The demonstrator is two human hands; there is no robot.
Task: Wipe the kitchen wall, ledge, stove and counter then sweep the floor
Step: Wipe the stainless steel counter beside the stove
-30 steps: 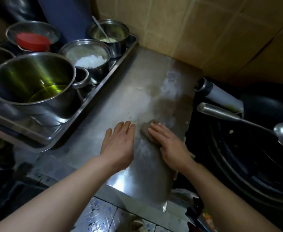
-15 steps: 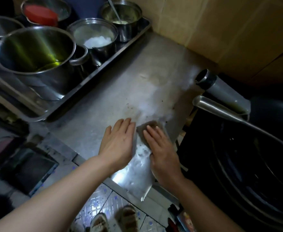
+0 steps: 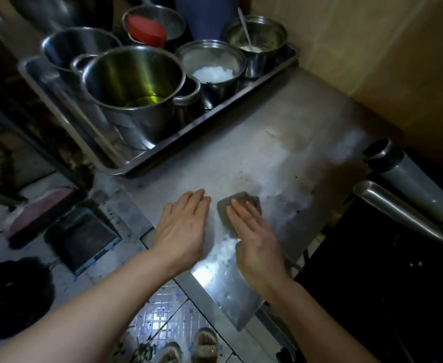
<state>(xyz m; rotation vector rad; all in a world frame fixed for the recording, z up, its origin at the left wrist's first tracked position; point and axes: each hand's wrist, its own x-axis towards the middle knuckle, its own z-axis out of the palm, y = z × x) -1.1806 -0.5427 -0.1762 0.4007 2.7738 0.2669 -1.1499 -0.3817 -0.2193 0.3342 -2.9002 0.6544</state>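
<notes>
A grey-brown scouring pad (image 3: 244,201) lies on the steel counter (image 3: 280,119), near its front edge. My right hand (image 3: 252,237) presses flat on the pad with straight fingers, covering its near part. My left hand (image 3: 183,226) rests flat on the counter just left of the pad, fingers straight and together. White soapy smears and a dark stain show on the counter beyond the pad. The tan tiled wall (image 3: 372,48) rises behind the counter.
A steel tray (image 3: 162,155) at the back left holds several pots, one with yellow oil (image 3: 134,93), one with white grains (image 3: 212,64). A black wok with two metal handles (image 3: 404,179) sits at the right. Below are the tiled floor (image 3: 160,313), a dustpan (image 3: 89,237) and my sandals.
The view has tilted down and back, showing more floor. My right hand and the pad slid slightly toward the counter's front edge; my left hand stayed flat beside them.
</notes>
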